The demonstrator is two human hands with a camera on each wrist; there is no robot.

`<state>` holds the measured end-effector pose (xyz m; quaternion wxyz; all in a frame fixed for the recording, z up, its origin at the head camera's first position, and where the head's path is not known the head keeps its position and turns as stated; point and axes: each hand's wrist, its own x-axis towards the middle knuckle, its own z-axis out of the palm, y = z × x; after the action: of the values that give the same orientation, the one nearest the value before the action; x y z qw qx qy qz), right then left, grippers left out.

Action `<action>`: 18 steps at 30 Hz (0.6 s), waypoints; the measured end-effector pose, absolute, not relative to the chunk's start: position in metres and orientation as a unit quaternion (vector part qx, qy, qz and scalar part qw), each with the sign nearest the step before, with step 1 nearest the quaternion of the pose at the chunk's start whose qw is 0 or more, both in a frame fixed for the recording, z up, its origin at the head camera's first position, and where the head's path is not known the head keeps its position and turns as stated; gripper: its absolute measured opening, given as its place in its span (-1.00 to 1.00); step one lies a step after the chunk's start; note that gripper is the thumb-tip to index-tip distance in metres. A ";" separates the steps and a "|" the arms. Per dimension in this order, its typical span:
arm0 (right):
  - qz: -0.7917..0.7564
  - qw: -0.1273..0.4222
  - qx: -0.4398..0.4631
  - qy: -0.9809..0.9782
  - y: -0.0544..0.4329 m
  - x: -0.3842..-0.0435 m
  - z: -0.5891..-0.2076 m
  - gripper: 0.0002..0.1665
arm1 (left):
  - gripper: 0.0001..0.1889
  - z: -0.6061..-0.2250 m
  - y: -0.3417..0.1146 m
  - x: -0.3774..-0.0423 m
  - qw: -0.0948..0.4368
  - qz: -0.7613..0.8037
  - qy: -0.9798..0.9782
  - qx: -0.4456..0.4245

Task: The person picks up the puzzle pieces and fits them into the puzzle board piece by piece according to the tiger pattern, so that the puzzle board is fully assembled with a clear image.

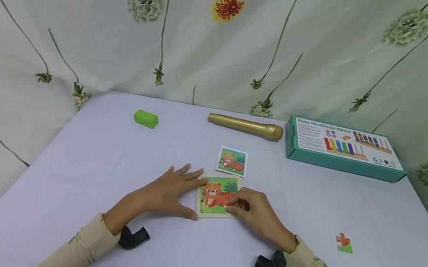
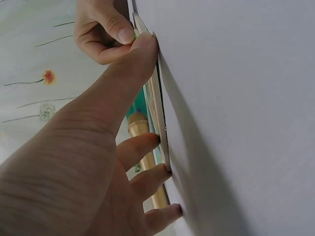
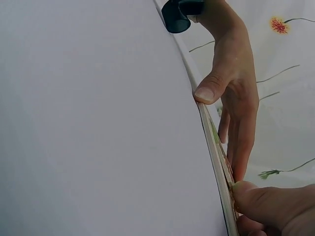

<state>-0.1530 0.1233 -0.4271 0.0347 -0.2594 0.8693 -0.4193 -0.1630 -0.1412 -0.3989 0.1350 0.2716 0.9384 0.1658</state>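
A wooden jigsaw puzzle [image 1: 214, 194] with a tiger picture lies flat on the table. My left hand [image 1: 171, 192] spreads its straight fingers at the puzzle's left side, with the thumb at its near left corner and fingertips on its edge. At the puzzle's right part, my right hand [image 1: 256, 212] pinches a puzzle piece between thumb and curled fingers; the fingers hide most of it. The left wrist view shows a sliver of green by that right thumb [image 2: 123, 35]. One loose puzzle piece [image 1: 344, 244], orange and green, lies far to the right.
Just beyond the puzzle lies a tiger picture card [image 1: 232, 161]. Farther back are a green block [image 1: 146, 118], a gold microphone [image 1: 245, 126] and a teal game box [image 1: 348, 149]. A flowered cloth [image 1: 194, 46] hangs behind the table. Black devices [image 1: 271, 264] sit at both wrists.
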 end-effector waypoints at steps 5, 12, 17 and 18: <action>-0.411 0.031 -0.263 0.872 0.122 -0.153 -0.427 -0.94 | -0.05 -0.399 -0.141 -0.163 0.135 0.164 0.939 0.272; -0.402 0.035 -0.266 0.875 0.122 -0.152 -0.424 -0.86 | -0.04 -0.399 -0.141 -0.164 0.132 0.159 0.940 0.272; -0.400 0.033 -0.275 0.874 0.122 -0.151 -0.424 -0.86 | -0.04 -0.399 -0.141 -0.164 0.134 0.159 0.940 0.270; -0.400 0.032 -0.276 0.873 0.122 -0.151 -0.424 -0.86 | -0.04 -0.399 -0.141 -0.164 0.134 0.159 0.940 0.270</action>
<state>-0.1515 0.1224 -0.4242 0.0321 -0.2757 0.8734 -0.4002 -0.1636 -0.1408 -0.3993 0.1342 0.2695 0.9402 0.1592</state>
